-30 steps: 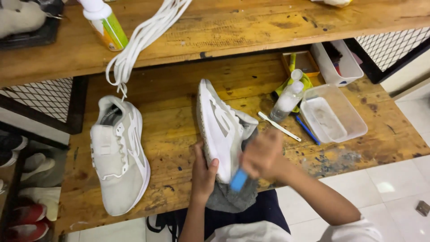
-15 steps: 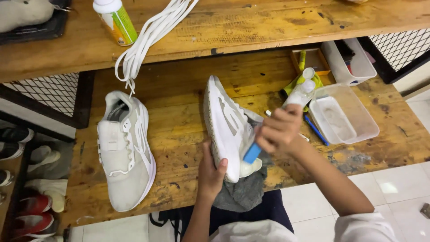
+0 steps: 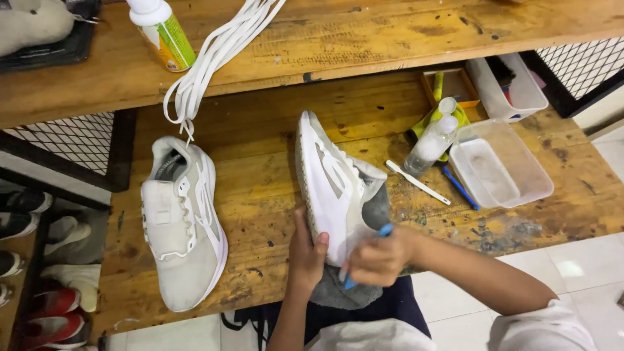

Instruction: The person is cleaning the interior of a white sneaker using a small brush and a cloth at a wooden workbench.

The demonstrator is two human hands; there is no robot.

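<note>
My left hand (image 3: pixel 305 250) grips the heel end of a white sneaker (image 3: pixel 331 185) that stands on its side on the wooden bench (image 3: pixel 260 182). My right hand (image 3: pixel 380 258) holds a blue-handled brush (image 3: pixel 383 231) against the shoe's heel, over a grey cloth (image 3: pixel 341 292) lying under the shoe at the bench edge. The second white sneaker (image 3: pixel 182 218) lies flat to the left, without laces.
White laces (image 3: pixel 214 55) hang from the upper shelf beside a green spray bottle (image 3: pixel 162 32). To the right lie a clear bottle (image 3: pixel 432 140), a white toothbrush (image 3: pixel 419 183), a blue pen (image 3: pixel 460 188) and an empty plastic tub (image 3: pixel 500 166). Shoes sit on the floor at left.
My right hand with the brush has moved down from the shoe's side to its heel near the bench edge. The left hand keeps its hold.
</note>
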